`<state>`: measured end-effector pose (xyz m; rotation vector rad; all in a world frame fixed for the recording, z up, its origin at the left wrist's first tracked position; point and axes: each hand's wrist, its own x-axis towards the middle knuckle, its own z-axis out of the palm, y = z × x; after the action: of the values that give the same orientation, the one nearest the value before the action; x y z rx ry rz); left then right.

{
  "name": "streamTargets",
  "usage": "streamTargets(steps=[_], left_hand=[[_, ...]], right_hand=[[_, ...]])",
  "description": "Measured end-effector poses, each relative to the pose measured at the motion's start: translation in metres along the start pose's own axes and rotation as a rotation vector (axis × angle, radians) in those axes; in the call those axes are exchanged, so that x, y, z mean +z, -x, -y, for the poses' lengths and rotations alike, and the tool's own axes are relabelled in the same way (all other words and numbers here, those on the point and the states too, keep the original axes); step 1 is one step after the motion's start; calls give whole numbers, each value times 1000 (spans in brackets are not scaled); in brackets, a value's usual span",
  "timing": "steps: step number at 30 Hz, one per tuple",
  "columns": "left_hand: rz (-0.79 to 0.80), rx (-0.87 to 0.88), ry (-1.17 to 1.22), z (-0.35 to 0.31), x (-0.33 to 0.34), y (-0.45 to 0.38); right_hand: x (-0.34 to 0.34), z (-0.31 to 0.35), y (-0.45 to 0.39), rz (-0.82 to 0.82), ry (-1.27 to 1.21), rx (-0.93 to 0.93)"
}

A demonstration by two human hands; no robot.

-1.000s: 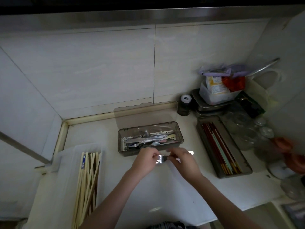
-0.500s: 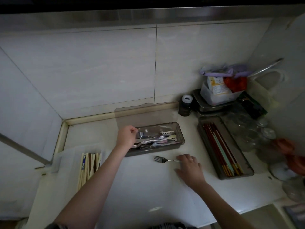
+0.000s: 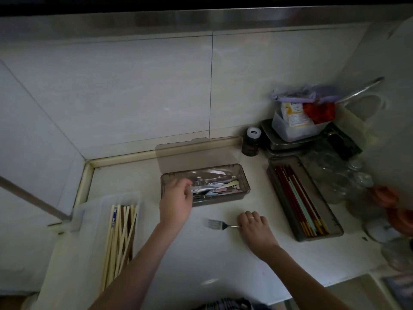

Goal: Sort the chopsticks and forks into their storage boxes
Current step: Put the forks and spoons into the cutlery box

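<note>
A metal fork (image 3: 214, 224) lies on the white counter, tines pointing left. My right hand (image 3: 254, 228) covers its handle with the fingers curled down over it. My left hand (image 3: 176, 202) reaches into the left end of the brown see-through box (image 3: 244, 191), which holds mixed cutlery. Its fingers curl over the pieces, and I cannot see whether they grip one. The box's lid (image 3: 199, 153) stands open behind it. On the right, a second brown box (image 3: 330, 224) holds red and green chopsticks (image 3: 297, 198). A clear box (image 3: 89, 220) at the left holds pale wooden chopsticks (image 3: 120, 233).
The back right corner is crowded: a dark jar (image 3: 252, 142), a plastic tub of packets (image 3: 297, 128) on a metal tray, glass jars (image 3: 335, 182) and orange lids (image 3: 384, 195). Tiled walls close off the back and left.
A second ago both hands held the fork above the counter. It now lies on the counter under my right hand, and my left hand has moved up into the cutlery box.
</note>
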<state>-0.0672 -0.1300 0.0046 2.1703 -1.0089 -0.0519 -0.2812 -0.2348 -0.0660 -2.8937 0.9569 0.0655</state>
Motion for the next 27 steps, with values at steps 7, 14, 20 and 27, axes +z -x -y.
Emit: streamTargets(steps=[7, 14, 20, 27], left_hand=[[70, -138, 60, -6, 19, 55], [337, -254, 295, 0, 22, 63], [204, -273, 425, -2, 6, 50], [-74, -251, 480, -6, -11, -5]], right_hand=[[-21, 9, 13, -1, -190, -99], [-22, 21, 14, -28, -253, -191], [-26, 18, 0, -145, -295, -102], [-22, 2, 3, -286, -479, 184]])
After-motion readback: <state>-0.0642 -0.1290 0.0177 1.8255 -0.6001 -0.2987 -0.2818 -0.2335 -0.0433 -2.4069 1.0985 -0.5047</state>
